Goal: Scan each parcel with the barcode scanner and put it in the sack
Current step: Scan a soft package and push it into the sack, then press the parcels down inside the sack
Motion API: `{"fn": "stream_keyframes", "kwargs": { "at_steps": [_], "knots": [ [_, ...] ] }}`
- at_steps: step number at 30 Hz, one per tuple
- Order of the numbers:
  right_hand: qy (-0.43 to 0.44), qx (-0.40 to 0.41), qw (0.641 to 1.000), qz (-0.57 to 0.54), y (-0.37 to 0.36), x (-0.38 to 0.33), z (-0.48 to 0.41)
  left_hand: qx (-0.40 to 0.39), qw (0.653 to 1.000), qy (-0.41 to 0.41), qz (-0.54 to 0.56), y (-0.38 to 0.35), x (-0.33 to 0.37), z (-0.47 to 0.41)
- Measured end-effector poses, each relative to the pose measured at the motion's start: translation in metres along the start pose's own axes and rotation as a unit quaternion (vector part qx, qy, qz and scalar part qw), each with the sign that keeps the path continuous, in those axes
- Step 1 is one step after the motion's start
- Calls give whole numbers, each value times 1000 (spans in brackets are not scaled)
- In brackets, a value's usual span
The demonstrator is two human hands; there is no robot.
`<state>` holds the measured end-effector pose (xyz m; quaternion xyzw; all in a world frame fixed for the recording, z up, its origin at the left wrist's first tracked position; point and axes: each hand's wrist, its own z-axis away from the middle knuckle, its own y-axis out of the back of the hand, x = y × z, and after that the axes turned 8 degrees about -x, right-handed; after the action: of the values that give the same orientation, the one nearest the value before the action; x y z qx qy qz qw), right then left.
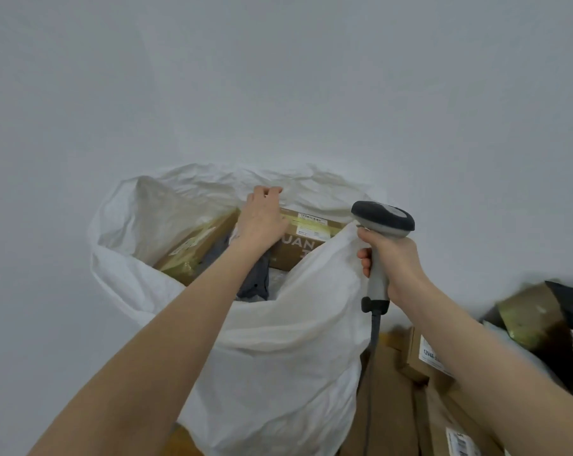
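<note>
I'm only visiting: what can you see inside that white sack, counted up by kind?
Cardboard boxes: 2
Dark grey soft bundle: 1
Total: 3 showing in the sack; its front fold may hide more.

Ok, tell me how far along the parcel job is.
Done: a taped box already lies in the sack. In hand: the left hand is on a labelled box inside it, and the right hand grips the scanner. Left: more parcels wait at lower right.
</note>
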<state>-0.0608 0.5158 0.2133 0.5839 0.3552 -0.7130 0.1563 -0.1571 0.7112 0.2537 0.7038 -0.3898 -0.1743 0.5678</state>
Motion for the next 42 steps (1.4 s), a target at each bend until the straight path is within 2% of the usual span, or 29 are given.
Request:
{"fn": "stream_keyframes", "kwargs": {
  "at_steps": [9,11,14,16,19,21,23,27,29,31,35,38,40,42],
  "knots": [
    [-42,98,992,-62,121,5,34,18,987,-136,79,-55,164,2],
    [-52,133,986,-83,163,8,44,-28,981,-160,111,-85,212,15],
    [-58,185,975,-107,230,13,62,-149,958,-180,164,-141,279,40],
    [-68,225,965,-113,272,13,73,-243,932,-151,224,-180,318,55],
    [-78,280,949,-124,328,13,86,-369,866,-62,332,-237,368,77],
    [-83,304,940,-133,357,16,93,-413,813,-12,410,-272,393,87],
    [-87,318,933,-144,381,19,101,-423,779,37,462,-299,415,92],
    [-89,326,927,-161,411,23,112,-361,751,148,533,-329,443,90],
    [-88,327,926,-164,419,21,116,-335,747,148,555,-328,449,90],
    [-89,326,926,-168,424,18,119,-303,773,114,546,-313,451,86],
    [-75,323,925,-186,420,7,119,-202,827,-22,524,-255,441,67],
    [-49,324,922,-204,407,0,117,-60,878,-176,441,-209,419,57],
    [-35,322,921,-216,395,-2,116,34,883,-273,381,-184,401,58],
    [-21,326,919,-222,381,1,115,95,882,-364,284,-174,379,65]
  ]
}}
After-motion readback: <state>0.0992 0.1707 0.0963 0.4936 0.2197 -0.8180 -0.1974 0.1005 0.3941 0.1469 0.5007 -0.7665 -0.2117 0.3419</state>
